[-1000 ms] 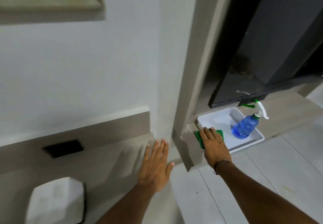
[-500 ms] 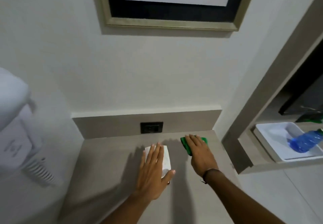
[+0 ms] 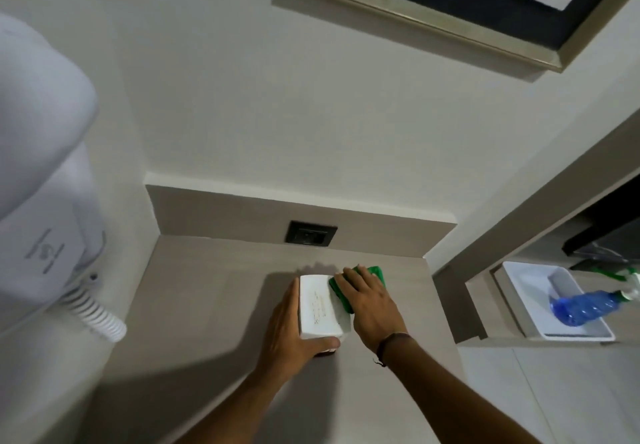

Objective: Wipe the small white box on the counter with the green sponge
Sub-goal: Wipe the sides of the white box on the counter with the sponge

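My left hand (image 3: 289,325) clamps the box (image 3: 320,306) mid-desk (image 3: 207,305), thumb across its near end, while my right hand (image 3: 369,299) presses the sponge (image 3: 341,293) flat against its right edge; loose bracing could let the box skid.

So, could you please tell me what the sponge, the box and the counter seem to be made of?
Sponge: soft green foam or scouring fibre, matte, flattened under the right hand. Box: probably matte white card or plastic, with crisp edges. Counter: likely beige laminate with faint wood-like streaks.
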